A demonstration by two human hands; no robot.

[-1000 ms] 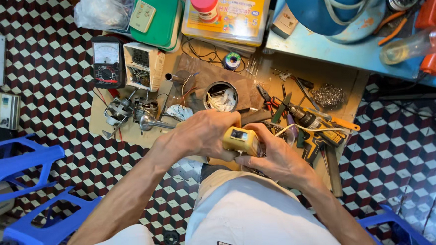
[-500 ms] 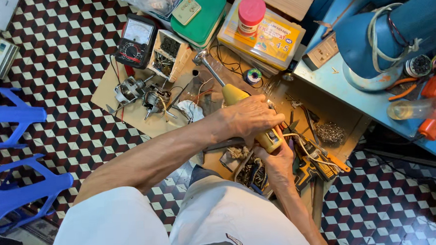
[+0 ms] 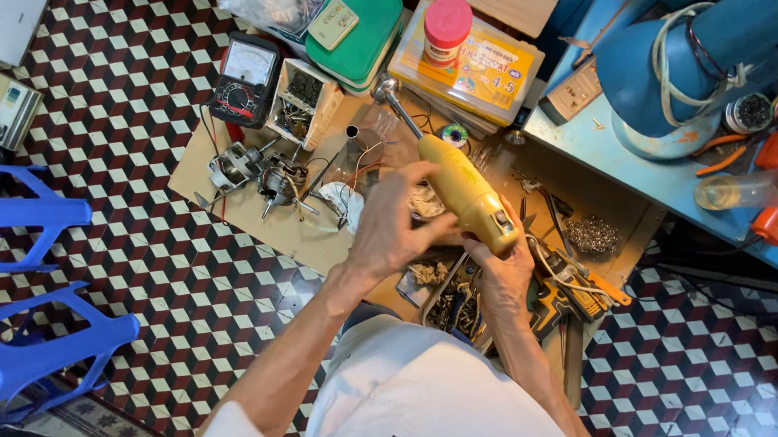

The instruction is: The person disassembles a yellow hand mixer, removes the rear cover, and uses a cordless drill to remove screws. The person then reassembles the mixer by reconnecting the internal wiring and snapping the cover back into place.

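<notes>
Yellow hand blender (image 3: pixel 462 193) lay tilted above cluttered cardboard mat (image 3: pixel 258 220), metal shaft aimed up-left. My right hand (image 3: pixel 501 270) gripped its lower end from beneath; base hidden. My left hand (image 3: pixel 394 223) curled against body, fingertips out of sight.

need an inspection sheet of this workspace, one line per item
surface: brown cardboard sheet on a checked tile floor, crowded with parts
job's things: yellow hand blender with metal shaft, held above the cardboard
clutter: black meter, green box, pink-lidded jar, small motor parts, steel wool
grippers: left hand on the blender's side; right hand gripping its lower end
cables: white cord coiled on a blue machine; loose wires
surroundings: blue plastic stools, blue bench
</notes>
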